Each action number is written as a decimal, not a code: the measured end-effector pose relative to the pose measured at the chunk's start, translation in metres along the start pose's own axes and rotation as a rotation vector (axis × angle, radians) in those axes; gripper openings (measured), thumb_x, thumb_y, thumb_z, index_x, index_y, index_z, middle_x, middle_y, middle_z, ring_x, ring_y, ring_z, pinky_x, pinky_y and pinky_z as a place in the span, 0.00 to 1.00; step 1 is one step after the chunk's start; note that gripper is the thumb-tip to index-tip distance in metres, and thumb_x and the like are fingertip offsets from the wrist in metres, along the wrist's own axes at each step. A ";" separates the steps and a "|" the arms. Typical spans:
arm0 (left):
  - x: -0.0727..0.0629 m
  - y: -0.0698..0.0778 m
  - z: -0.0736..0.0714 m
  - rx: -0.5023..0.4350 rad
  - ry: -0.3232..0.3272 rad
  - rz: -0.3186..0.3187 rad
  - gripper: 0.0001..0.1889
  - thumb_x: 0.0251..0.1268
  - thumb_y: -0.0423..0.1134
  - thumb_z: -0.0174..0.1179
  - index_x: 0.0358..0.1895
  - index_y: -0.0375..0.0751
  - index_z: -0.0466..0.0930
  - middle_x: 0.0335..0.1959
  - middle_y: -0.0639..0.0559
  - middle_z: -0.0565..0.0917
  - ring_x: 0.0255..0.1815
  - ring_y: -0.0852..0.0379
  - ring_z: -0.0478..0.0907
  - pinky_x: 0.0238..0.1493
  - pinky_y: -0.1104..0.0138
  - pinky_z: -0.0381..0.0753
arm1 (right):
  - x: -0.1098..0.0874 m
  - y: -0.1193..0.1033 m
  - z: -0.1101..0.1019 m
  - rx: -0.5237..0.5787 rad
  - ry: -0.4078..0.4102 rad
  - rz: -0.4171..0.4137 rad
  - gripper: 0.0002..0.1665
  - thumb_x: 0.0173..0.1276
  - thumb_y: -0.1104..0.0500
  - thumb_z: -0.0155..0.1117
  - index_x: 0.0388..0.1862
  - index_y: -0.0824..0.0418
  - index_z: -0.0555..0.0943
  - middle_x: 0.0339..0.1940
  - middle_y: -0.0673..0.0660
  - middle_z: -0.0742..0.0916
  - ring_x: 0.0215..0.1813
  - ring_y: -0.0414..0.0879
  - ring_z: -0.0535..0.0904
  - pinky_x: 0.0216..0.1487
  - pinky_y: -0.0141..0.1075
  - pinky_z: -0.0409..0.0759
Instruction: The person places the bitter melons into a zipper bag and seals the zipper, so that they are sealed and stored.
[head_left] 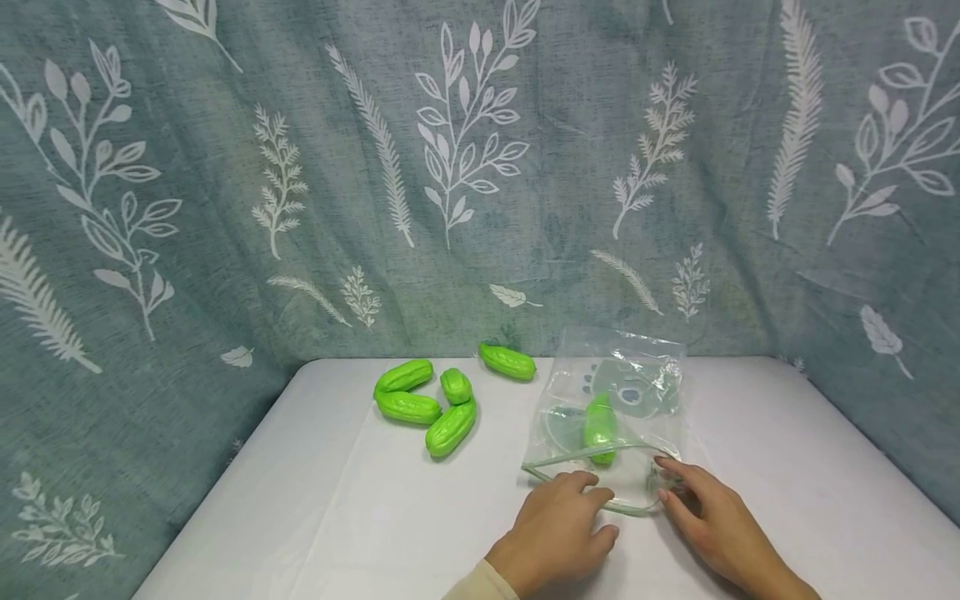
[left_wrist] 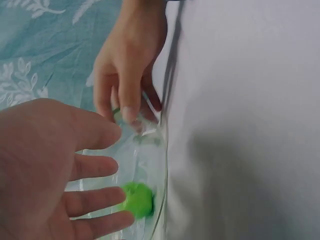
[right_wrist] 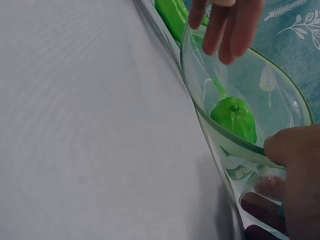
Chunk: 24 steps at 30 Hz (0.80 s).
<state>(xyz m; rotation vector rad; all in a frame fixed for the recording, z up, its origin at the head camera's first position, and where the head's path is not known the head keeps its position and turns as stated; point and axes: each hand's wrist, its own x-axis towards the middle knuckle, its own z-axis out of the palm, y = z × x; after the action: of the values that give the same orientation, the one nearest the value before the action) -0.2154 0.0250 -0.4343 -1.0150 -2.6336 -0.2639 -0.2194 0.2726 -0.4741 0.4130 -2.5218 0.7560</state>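
A clear zip bag (head_left: 555, 400) with a green-edged mouth and a printed animal face lies on the table, its mouth gaping toward me. One bright green, ridged, cucumber-like vegetable (head_left: 599, 427) is inside it, blunt end near the mouth. My right hand (head_left: 708, 517) pinches the bag's right edge at the mouth; in the right wrist view the thumb (right_wrist: 280, 147) presses on the green rim (right_wrist: 240, 134). My left hand (head_left: 558, 525) hovers at the front of the mouth with loosely spread fingers (left_wrist: 97, 200) and nothing in them.
Several more green vegetables (head_left: 452, 427) lie on the white table (head_left: 322, 500), left of the bag. One of them (head_left: 507, 362) sits near the back edge, just left of the bag's far end. A leaf-patterned teal curtain (head_left: 450, 167) hangs behind and beside the table.
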 end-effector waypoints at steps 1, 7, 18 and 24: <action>-0.002 -0.002 -0.002 -0.007 0.021 0.000 0.18 0.67 0.53 0.59 0.54 0.52 0.86 0.54 0.57 0.83 0.54 0.60 0.80 0.47 0.67 0.80 | 0.000 0.000 0.000 0.001 -0.001 -0.002 0.28 0.67 0.58 0.71 0.65 0.57 0.78 0.52 0.54 0.86 0.49 0.53 0.84 0.52 0.53 0.79; -0.012 -0.020 -0.007 -0.079 0.184 -0.023 0.13 0.64 0.47 0.63 0.49 0.51 0.87 0.48 0.59 0.84 0.47 0.62 0.81 0.41 0.69 0.80 | 0.001 0.000 0.000 0.014 -0.004 -0.004 0.28 0.67 0.59 0.71 0.65 0.58 0.77 0.53 0.55 0.86 0.52 0.56 0.84 0.55 0.51 0.77; -0.023 -0.057 -0.010 -0.190 0.405 -0.140 0.08 0.60 0.38 0.65 0.42 0.48 0.88 0.42 0.58 0.85 0.43 0.61 0.83 0.39 0.68 0.82 | 0.000 0.002 0.001 0.013 -0.004 -0.010 0.28 0.67 0.58 0.71 0.66 0.56 0.78 0.53 0.53 0.86 0.50 0.51 0.84 0.55 0.31 0.76; -0.026 -0.081 -0.013 -0.200 0.460 -0.225 0.08 0.62 0.37 0.65 0.44 0.46 0.88 0.42 0.55 0.86 0.43 0.57 0.85 0.39 0.63 0.84 | 0.000 0.001 0.000 0.023 -0.015 0.004 0.28 0.68 0.58 0.70 0.66 0.56 0.77 0.54 0.54 0.86 0.53 0.55 0.83 0.58 0.36 0.76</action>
<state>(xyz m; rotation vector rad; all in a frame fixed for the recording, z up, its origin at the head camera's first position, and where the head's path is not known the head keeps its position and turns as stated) -0.2491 -0.0539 -0.4364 -0.6143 -2.3216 -0.7306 -0.2199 0.2734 -0.4740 0.4231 -2.5311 0.7870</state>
